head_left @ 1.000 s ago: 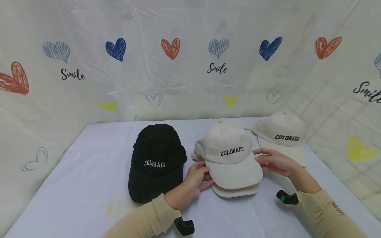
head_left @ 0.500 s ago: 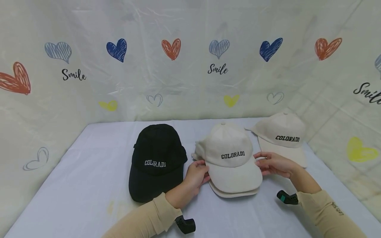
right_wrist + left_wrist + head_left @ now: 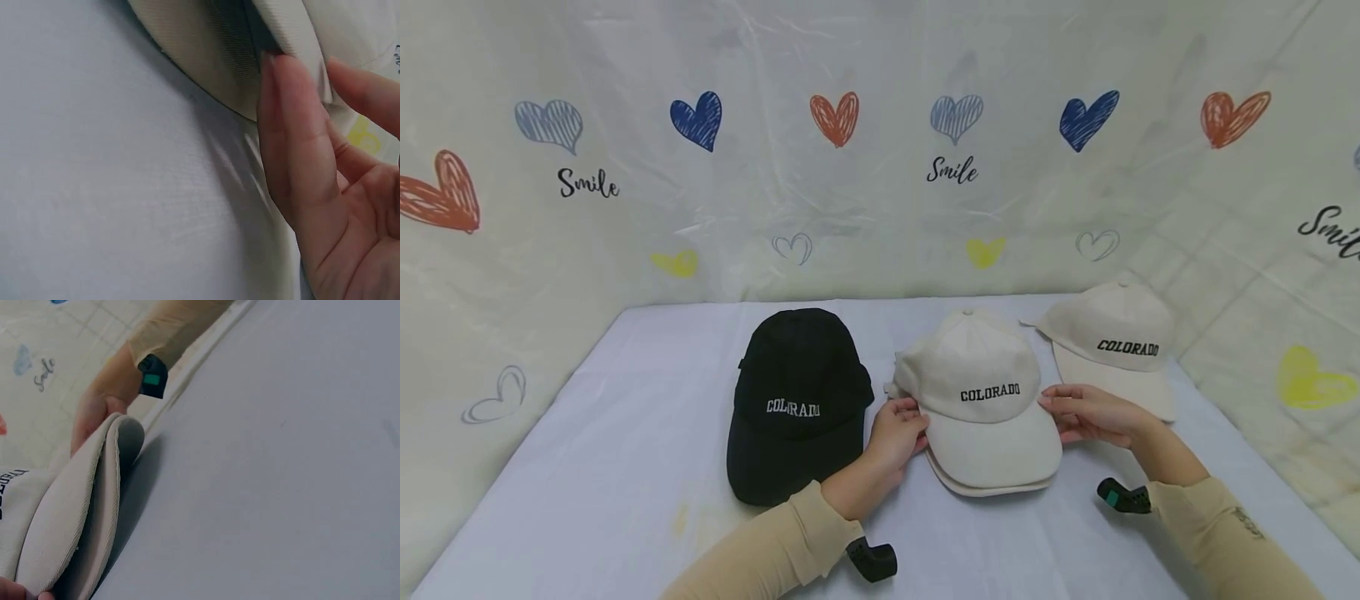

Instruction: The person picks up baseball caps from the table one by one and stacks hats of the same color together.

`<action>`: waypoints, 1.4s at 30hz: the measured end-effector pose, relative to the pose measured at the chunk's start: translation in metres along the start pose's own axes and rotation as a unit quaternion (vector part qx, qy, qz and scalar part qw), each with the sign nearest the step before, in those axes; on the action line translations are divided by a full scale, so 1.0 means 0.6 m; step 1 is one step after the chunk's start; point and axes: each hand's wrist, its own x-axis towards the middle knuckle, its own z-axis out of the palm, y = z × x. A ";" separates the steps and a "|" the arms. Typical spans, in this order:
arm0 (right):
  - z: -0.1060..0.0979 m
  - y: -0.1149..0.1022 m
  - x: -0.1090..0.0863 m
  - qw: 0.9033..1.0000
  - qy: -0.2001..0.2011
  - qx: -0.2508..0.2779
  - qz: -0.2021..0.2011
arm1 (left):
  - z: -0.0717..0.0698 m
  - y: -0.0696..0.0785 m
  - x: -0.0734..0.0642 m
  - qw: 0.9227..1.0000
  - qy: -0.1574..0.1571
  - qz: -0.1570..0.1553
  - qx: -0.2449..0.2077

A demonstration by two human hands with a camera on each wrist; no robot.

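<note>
Two cream baseball caps are stacked, the upper cap point(image 3: 991, 446) lettered COLORADO and covering most of the lower cap point(image 3: 1000, 491). My left hand point(image 3: 895, 439) holds the left edge of the upper brim; in the left wrist view its fingertips point(image 3: 44, 595) show at that edge. On the other side, my right hand point(image 3: 1093, 415) pinches the right side of the brim, with fingers point(image 3: 294, 106) beneath and the thumb above. In the left wrist view a narrow gap separates the two brims. A black COLORADO cap point(image 3: 797, 400) lies just left of my left hand.
Another cream COLORADO cap point(image 3: 1112, 333) sits at the back right, partly behind my right hand. Everything lies on a white-covered table point(image 3: 625, 433) before a curtain point(image 3: 880, 192) printed with hearts. Black devices point(image 3: 1123, 497) are strapped at both wrists.
The upper cream cap has come down and slightly forward, so its brim lies closer over the lower one. Both hands have stayed at its sides. The other caps have not moved.
</note>
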 end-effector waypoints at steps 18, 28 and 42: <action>0.002 -0.002 0.012 0.999 -0.025 -0.018 0.033 | -0.003 -0.003 0.005 1.000 0.013 0.012 0.013; 0.003 -0.007 0.016 0.997 0.002 -0.059 0.056 | 0.000 -0.004 0.002 0.999 0.017 0.019 0.021; 0.006 -0.016 0.007 0.991 0.008 -0.126 0.035 | -0.002 -0.003 -0.002 1.000 0.014 0.010 0.009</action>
